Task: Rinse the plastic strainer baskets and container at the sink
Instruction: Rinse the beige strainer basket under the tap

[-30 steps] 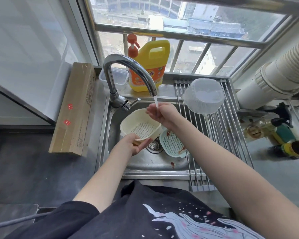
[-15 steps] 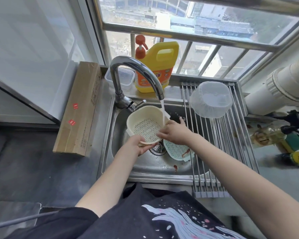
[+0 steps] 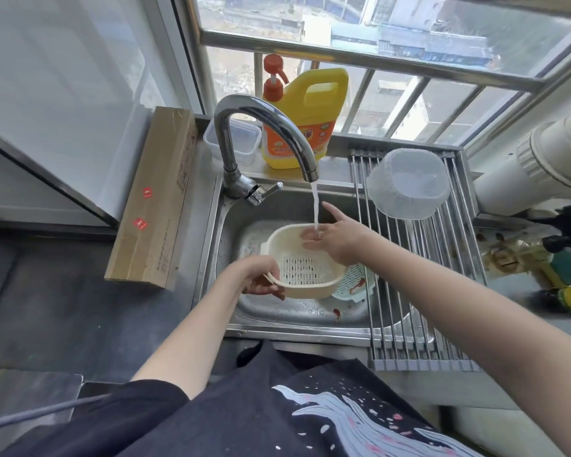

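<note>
The left hand (image 3: 256,275) holds a grip on the near rim of the cream strainer basket (image 3: 305,263), fingers curled round the edge, keeping it low inside the sink (image 3: 231,245). The right hand (image 3: 337,239) is released, fingers spread flat over the basket's far side with the faucet's (image 3: 264,127) stream landing on them.

With only one edge pinched, the wet basket could tip or slip out and knock the green strainer basket (image 3: 353,282) lying just beside it, which shows red residue. Water hitting the flat palm may splash past the rim.

An upturned clear container (image 3: 409,183) rests on the roll-up drying rack (image 3: 406,324) over the sink's right part. On the steel surface (image 3: 208,199) lie a long cardboard box (image 3: 152,196), a yellow detergent jug (image 3: 305,117) and a small clear tub (image 3: 244,140) under a barred window (image 3: 376,47).
</note>
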